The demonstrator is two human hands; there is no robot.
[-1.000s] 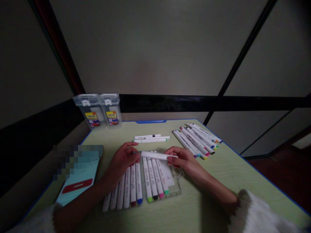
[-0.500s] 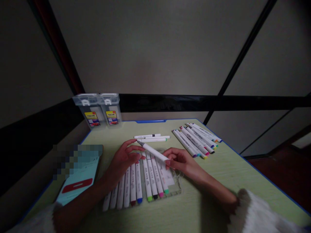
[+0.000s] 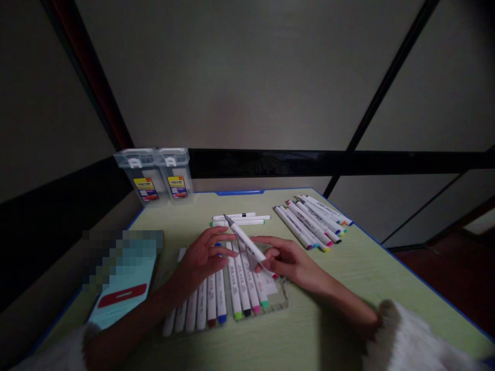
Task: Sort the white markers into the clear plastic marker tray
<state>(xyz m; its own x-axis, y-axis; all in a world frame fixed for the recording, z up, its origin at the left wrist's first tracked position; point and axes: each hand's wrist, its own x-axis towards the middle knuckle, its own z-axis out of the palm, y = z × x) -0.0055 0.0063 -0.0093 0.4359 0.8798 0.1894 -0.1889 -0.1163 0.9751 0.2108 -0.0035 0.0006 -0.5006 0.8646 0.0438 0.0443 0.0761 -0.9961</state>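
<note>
My right hand (image 3: pixel 288 263) pinches a white marker (image 3: pixel 246 241) near its lower end, where some red shows. The marker slants up to the left, its pointed grey end raised. My left hand (image 3: pixel 207 252) is open, fingers apart, just left of the marker; whether a fingertip touches it I cannot tell. Below both hands lies a row of white markers (image 3: pixel 240 288) with coloured ends, among them blue, lime, black, pink and green. They rest on a clear plastic case (image 3: pixel 281 304), partly covered by my hands.
Thin white pens (image 3: pixel 255 217) lie beyond my hands. A group of markers (image 3: pixel 309 224) is spread at the right. Two clear lidded boxes (image 3: pixel 178 172) stand at the back left. A phone (image 3: pixel 127 281) with a lit screen lies left. The table edge (image 3: pixel 417 278) is blue.
The marker has tilted more steeply and turned so its printing shows. Its grey end has come away from my left fingertips, and my left hand has opened.
</note>
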